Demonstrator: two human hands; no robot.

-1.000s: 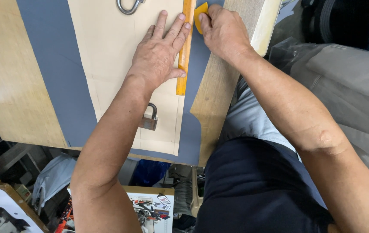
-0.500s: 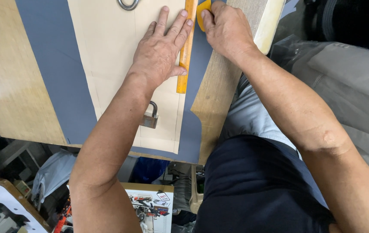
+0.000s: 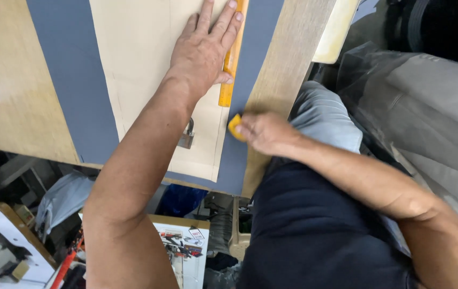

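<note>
Wooden table under blue cloth and tan paper. Left hand flat and open, pressing orange ruler down. Right hand pinching yellow chalk just below ruler's end, touching cloth. Metal padlock beside left wrist.

Your left hand lies flat, palm down, fingers spread and pointing away, arm stretched straight out. Your right hand sits nearer your body — fingers curled in a pinch grip, forearm angled in from the right.
</note>
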